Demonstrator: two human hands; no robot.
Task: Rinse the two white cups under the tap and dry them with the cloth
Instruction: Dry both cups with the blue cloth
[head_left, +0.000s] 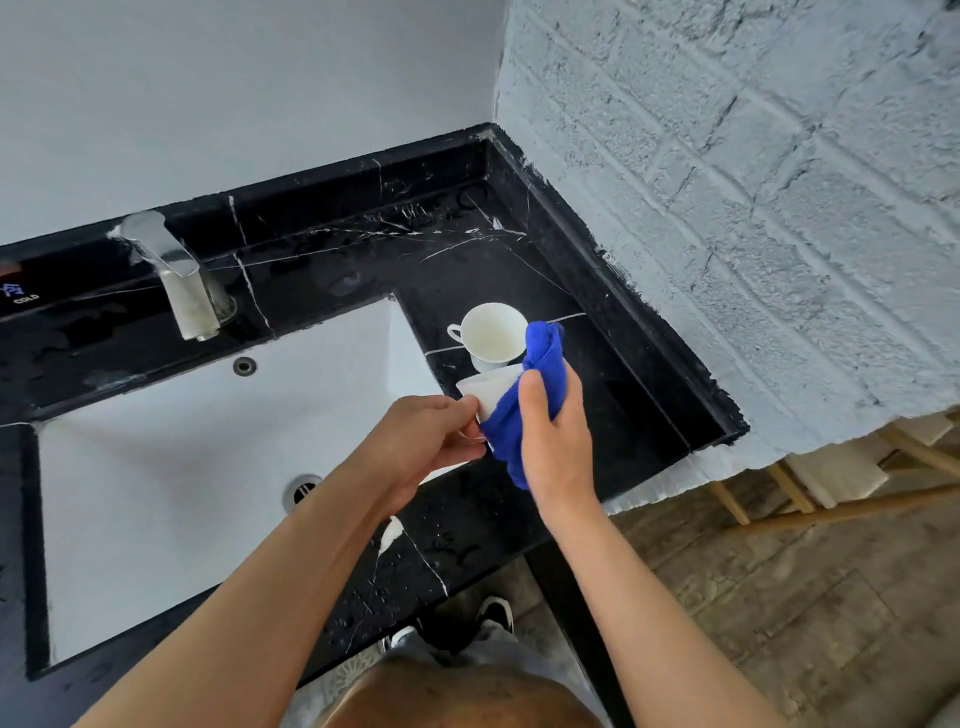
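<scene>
My left hand grips a white cup by its handle side, above the right edge of the sink. A blue cloth is wrapped over that cup's right side, and my right hand holds the cloth against it with the thumb on top. The second white cup stands upright on the black counter just behind, its handle pointing left. The chrome tap stands at the back left of the sink; no water is seen running.
The white sink basin has a drain and an overflow hole. Water drops lie on the black marble counter. White walls close the back and right. Wooden furniture legs stand on the floor at right.
</scene>
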